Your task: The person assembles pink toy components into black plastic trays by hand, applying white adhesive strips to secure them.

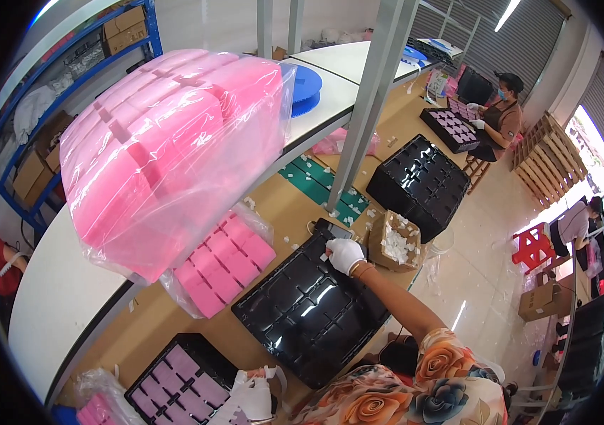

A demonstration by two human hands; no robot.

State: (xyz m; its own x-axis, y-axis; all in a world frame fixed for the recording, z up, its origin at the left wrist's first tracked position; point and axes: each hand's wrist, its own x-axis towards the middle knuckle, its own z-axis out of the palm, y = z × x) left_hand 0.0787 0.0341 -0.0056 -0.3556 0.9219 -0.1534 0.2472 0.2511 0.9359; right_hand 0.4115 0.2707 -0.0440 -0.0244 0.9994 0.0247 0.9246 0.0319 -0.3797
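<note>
My right hand (346, 256), in a white glove, reaches to the far edge of an empty-looking black moulded plastic tray (309, 312). Its fingers are curled together beside a small black device (331, 230); what they pinch, if anything, is hidden. Low in the view, my left hand (252, 397), also gloved, is beside a smaller black tray (225, 356) filled with lilac foam pads (178, 386). The left fingers are bent, with a pale strip (282, 382) next to them; I cannot make out what they hold.
Bagged pink foam blocks (167, 142) stand on the raised white shelf (47, 304). More pink foam (224, 265) lies below. A cardboard box of white scraps (395, 244) and stacked black trays (419, 180) are beyond my right hand. A metal post (365, 106) rises here; a co-worker (507, 113) sits farther off.
</note>
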